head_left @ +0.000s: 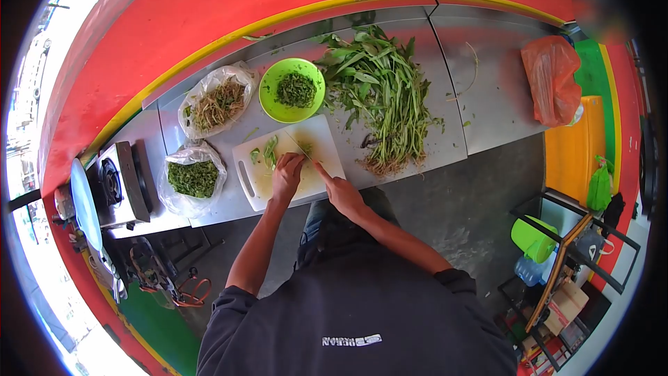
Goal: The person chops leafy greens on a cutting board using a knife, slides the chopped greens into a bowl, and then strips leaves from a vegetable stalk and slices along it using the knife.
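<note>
On a white cutting board [259, 184] lie some green leaves [271, 150] and a little chopped green [306, 146]. My left hand [286, 175] presses down on the board with its fingers bent together over greens. My right hand [341, 191] grips a knife [301, 147], whose blade points up and left beside my left fingertips. Behind the board stands a lime green bowl [266, 101] with chopped greens inside. A big heap of leafy stalks [390, 90] with roots lies to the right of the board.
Two plastic bags, one with roots and stems [218, 106], one with chopped greens [193, 179], sit left of the board. A stove [115, 184] is at the far left. An orange-red bag [551, 80] stands at the counter's right end.
</note>
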Motion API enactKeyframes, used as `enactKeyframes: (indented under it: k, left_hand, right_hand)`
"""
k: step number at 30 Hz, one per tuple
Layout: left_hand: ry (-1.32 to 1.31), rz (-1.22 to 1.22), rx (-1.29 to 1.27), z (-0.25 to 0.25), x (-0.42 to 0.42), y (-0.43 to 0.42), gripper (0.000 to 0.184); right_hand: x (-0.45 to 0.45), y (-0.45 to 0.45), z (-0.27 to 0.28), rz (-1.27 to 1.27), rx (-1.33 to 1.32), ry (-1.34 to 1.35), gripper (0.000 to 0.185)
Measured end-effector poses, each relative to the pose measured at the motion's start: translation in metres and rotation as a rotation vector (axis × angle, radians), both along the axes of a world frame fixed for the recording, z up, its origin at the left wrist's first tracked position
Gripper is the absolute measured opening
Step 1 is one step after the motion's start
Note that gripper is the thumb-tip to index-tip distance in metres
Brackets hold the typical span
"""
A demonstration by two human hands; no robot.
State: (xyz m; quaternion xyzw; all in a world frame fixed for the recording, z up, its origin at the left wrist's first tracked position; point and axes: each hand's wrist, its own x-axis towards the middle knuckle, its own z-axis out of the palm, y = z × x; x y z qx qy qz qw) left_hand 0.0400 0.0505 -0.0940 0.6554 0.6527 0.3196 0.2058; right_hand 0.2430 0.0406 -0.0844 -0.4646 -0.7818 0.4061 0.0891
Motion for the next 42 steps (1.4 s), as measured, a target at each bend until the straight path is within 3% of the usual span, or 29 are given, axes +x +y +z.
enactKeyframes:
  k: [4,12,19,24,40,42]
  left_hand:
    - [-0.042,-0.016,0.014,-0.005,-0.009,0.004,0.014]
    - [-0.056,-0.092,0.035,-0.006,-0.011,0.003,0.012]
    - [-0.079,-0.109,0.019,-0.009,-0.014,0.005,0.012]
    - [-0.093,-0.142,0.028,-0.002,-0.014,0.01,0.012]
    - [-0.119,-0.128,0.021,-0.006,-0.018,0.011,0.012]
    - [-0.134,-0.117,0.021,-0.007,-0.017,0.011,0.012]
  right_hand:
    - [0.002,-0.012,0.007,-0.017,-0.035,-0.095,0.08]
    - [-0.016,-0.013,-0.001,-0.112,0.014,-0.036,0.069]
    - [-0.012,-0.017,0.005,-0.125,-0.103,-0.053,0.068]
    - [-0.022,-0.007,0.002,-0.14,0.0,0.001,0.067]
    - [-0.027,-0.011,0.011,-0.188,-0.1,0.004,0.068]
    - [-0.023,-0.016,0.012,-0.192,-0.011,0.049,0.07]
